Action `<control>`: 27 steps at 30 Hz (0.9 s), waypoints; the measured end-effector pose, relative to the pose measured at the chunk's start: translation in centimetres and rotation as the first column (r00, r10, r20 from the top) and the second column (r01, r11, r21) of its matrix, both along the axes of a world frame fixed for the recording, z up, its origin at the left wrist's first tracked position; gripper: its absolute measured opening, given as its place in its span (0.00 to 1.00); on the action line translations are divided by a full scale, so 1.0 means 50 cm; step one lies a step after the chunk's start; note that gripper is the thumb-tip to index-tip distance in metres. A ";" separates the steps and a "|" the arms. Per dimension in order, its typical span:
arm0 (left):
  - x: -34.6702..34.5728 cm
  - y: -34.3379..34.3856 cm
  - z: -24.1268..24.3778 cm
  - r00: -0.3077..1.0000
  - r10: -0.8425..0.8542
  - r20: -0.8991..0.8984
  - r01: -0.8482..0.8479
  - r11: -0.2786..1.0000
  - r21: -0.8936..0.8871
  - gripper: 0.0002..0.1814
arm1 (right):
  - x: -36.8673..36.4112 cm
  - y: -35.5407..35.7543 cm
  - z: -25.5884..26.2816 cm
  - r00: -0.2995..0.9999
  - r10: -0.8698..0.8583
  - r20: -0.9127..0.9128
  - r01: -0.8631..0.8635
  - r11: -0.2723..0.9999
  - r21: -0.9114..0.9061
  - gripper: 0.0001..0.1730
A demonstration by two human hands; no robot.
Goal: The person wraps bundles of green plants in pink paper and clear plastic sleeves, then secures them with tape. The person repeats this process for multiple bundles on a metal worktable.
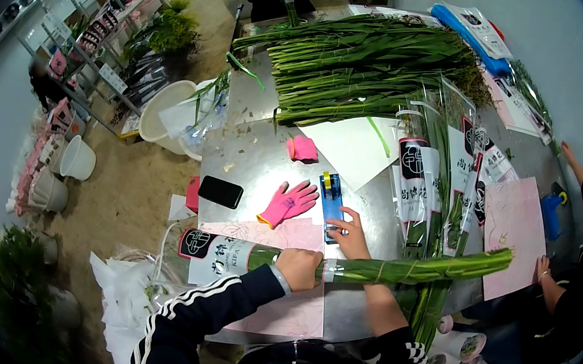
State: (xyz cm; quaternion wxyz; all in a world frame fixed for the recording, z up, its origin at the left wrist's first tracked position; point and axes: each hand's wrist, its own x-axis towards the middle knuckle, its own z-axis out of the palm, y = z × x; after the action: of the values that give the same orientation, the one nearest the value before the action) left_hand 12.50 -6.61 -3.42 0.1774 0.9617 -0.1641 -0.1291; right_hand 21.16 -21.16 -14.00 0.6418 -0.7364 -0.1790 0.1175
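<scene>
A long bundle of green-leaved stems (413, 272) lies crosswise in front of me, its left part in a clear printed sleeve (225, 256). My left hand (300, 270) grips the sleeved bundle near a pale band. Beyond the bundle, my right hand (352, 236) reaches over the near end of a blue tape dispenser (329, 201), fingers apart; whether they touch it is unclear. My right forearm passes beneath the bundle. Left of the dispenser rests a pink work glove (289, 204), with another, bunched-up pink glove (303, 149) farther back. Pink printed paper (284, 315) lies under the bundle on the metal table.
A broad heap of green stems (363, 69) covers the table's far side. Sleeved bundles (420, 178) lie to the right. A phone (220, 192) sits near the left edge. At right, a co-worker's hand (543, 269) rests beside pink paper (513, 235). White buckets (79, 156) stand on the floor.
</scene>
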 end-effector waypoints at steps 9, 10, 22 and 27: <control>-0.005 -0.008 -0.016 0.995 -0.028 -0.092 0.034 0.998 0.055 0.19 | -0.009 -0.043 -0.100 0.993 0.119 -0.009 -0.119 0.986 -0.115 0.11; -0.005 -0.011 -0.014 0.995 -0.037 -0.089 0.041 0.998 0.042 0.18 | -0.002 -0.049 -0.108 0.990 0.143 -0.023 -0.144 0.981 -0.127 0.09; 0.044 -0.016 0.002 0.998 0.049 -0.027 -0.048 0.998 0.044 0.17 | -0.265 -0.118 -0.018 0.911 -0.073 -0.407 0.087 0.996 0.016 0.13; 0.054 -0.023 0.004 0.997 0.071 -0.023 -0.069 0.995 0.077 0.18 | -0.295 -0.125 0.082 0.988 -0.149 -0.034 0.142 0.978 -0.150 0.17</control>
State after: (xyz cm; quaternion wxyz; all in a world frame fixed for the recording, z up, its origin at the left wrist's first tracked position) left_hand 15.22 -7.78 -3.23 0.1472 0.9712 -0.1231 -0.1413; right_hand 6.43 -27.40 -9.91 0.5964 -0.7900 -0.1010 0.0998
